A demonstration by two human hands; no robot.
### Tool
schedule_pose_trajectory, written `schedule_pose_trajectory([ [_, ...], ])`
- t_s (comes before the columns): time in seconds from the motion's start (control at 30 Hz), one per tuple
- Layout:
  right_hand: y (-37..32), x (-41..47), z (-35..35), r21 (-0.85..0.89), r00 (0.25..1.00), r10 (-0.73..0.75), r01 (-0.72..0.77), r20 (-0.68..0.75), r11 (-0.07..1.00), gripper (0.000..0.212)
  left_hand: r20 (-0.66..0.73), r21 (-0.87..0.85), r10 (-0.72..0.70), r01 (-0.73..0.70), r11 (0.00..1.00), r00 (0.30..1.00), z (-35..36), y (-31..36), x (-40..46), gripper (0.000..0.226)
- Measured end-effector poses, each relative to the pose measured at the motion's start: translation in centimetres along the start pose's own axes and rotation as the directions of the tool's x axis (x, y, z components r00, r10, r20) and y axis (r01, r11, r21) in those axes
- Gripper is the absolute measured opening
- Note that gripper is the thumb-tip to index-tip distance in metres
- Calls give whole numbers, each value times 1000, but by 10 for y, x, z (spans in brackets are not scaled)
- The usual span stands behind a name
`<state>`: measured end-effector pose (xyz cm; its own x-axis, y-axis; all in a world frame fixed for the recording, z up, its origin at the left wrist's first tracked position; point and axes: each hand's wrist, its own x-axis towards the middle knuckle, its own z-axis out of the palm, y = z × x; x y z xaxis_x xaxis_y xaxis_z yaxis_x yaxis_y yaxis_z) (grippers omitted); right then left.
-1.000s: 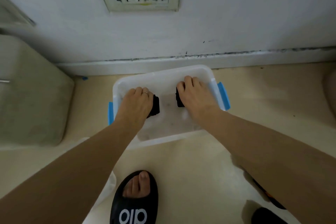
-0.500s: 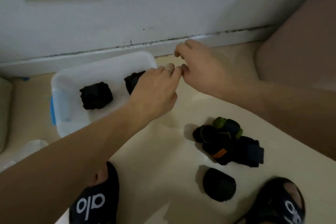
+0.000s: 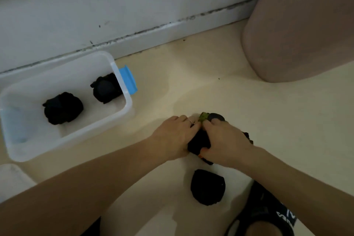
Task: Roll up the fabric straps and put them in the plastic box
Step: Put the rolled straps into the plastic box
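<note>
A clear plastic box (image 3: 125, 108) with blue clips stands on the floor at the left. Two rolled black straps (image 3: 63, 108) (image 3: 105, 88) lie inside it. To the right, a pile of rolled straps (image 3: 199, 139) sits on the floor, black with green and orange bits. My left hand (image 3: 172, 136) and my right hand (image 3: 228, 141) both curl around rolls in that pile, side by side. Much of the pile is hidden under my hands. A single black roll (image 3: 207, 187) lies apart on the floor just below them.
A white wall with a skirting board (image 3: 153, 30) runs behind the box. A large pinkish rounded object (image 3: 298, 25) fills the upper right. My black slipper (image 3: 268, 216) is at the bottom right. Something white (image 3: 11, 180) shows at the left edge.
Both hands left the box, where two rolls now lie, swung right over the floor, and dropped onto the pile of rolled straps. The view has turned to the right.
</note>
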<state>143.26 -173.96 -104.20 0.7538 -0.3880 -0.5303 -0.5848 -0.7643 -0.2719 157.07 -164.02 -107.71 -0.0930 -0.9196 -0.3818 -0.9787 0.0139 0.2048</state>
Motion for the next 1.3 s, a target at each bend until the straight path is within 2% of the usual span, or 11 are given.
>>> schedule_pose_trajectory([
  [0.13, 1, -7, 32, -158, 997, 35, -46, -72, 986, 56, 25, 59, -19, 18, 998, 1000, 4, 11, 9, 63],
  [0.23, 7, -3, 45, -183, 994, 38, -56, -102, 982, 64, -85, 111, -2, 12, 994, 996, -3, 14, 4, 59],
  [0.33, 10, -1, 50, -106, 990, 19, -34, -142, 994, 59, -286, 153, 145, -105, 983, 947, -3, 26, -13, 42],
  [0.4, 12, -2, 52, -90, 986, 18, -33, -163, 995, 54, -334, 121, 262, -235, 965, 905, 4, 38, -27, 31],
  [0.5, 12, -5, 52, -154, 983, 4, -33, -184, 988, 50, -221, 88, 395, -386, 918, 892, 24, 56, -40, 34],
  [0.6, 18, -8, 55, -143, 988, -43, 22, -147, 990, 63, -82, 86, 403, -396, 914, 912, 51, 72, -45, 59],
  [0.7, 31, -8, 52, 37, 993, -40, 44, -111, 998, 69, 30, 119, 337, -338, 933, 941, 67, 87, -44, 89],
  [0.8, 32, -11, 36, 245, 987, 27, 14, -161, 970, 64, 130, 160, 242, -261, 952, 962, 72, 97, -36, 100],
  [1.0, 29, -10, -7, 420, 997, 68, -49, -29, 906, 71, 183, 53, 211, -224, 973, 960, 81, 108, -21, 81],
  [1.17, 28, -8, -54, 368, 995, 32, -64, 91, 927, 64, 160, -317, 201, -142, 938, 967, 19, 81, -30, 82],
  [1.3, 11, -8, -112, 350, 999, 43, -35, -14, 936, 75, 24, -542, 35, -16, 840, 999, -59, 20, -71, 69],
])
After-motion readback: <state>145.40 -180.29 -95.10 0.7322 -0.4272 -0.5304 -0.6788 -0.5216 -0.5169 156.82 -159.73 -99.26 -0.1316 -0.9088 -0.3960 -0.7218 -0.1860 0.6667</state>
